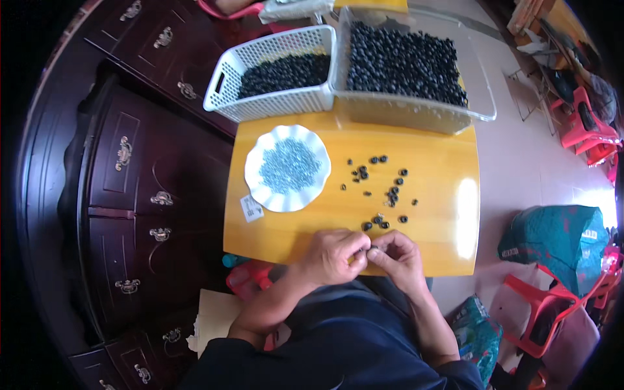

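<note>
At the table's near edge, my left hand [335, 255] and my right hand [400, 258] meet, fingers pinched. Between their fingertips shows a small black part [372, 248], mostly covered by the fingers. Just beyond my hands, several small round black parts [394, 194] lie loose on the yellow wooden table [305, 237], some with a ring-like shape. A white scalloped plate [257, 188] to the left holds a heap of tiny shiny silvery-blue pieces [289, 166]. A small white printed card [251, 208] lies against its lower left rim.
At the table's far side stand a white perforated basket [279, 104] and a clear plastic bin [403, 107], both holding black parts. Dark wooden drawers [123, 169] line the left. On the right are a green bag [552, 244] and a red plastic chair [539, 312].
</note>
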The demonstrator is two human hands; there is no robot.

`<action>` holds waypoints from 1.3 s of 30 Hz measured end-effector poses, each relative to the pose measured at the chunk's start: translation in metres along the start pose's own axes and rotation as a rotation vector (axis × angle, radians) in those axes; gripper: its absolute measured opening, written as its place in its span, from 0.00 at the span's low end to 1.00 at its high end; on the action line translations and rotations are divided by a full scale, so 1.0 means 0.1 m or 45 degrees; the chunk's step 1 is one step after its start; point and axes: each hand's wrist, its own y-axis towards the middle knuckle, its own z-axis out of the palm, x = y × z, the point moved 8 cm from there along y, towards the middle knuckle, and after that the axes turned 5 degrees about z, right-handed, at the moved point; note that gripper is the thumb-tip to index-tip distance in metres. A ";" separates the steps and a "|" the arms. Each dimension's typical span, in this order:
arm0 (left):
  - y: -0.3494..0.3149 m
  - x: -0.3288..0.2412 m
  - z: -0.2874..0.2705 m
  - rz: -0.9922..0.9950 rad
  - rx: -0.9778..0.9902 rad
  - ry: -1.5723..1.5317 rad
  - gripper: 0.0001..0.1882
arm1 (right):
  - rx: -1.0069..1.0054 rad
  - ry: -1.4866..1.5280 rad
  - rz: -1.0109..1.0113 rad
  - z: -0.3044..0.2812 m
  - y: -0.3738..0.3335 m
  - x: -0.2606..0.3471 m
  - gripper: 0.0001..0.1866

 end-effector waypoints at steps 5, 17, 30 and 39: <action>0.01 -0.05 0.02 0.031 0.018 -0.014 0.08 | 0.097 0.092 0.010 0.00 -0.04 -0.02 0.05; 0.07 -0.08 -0.09 0.110 -0.009 -0.024 0.08 | 0.090 0.205 0.026 0.07 -0.03 0.04 0.06; 0.02 -0.16 -0.07 -0.062 -0.057 0.074 0.21 | -0.032 0.159 -0.087 -0.03 -0.01 0.05 0.07; -0.02 -0.17 0.00 -0.024 -0.227 0.059 0.16 | -0.040 0.196 -0.123 -0.03 -0.01 0.09 0.07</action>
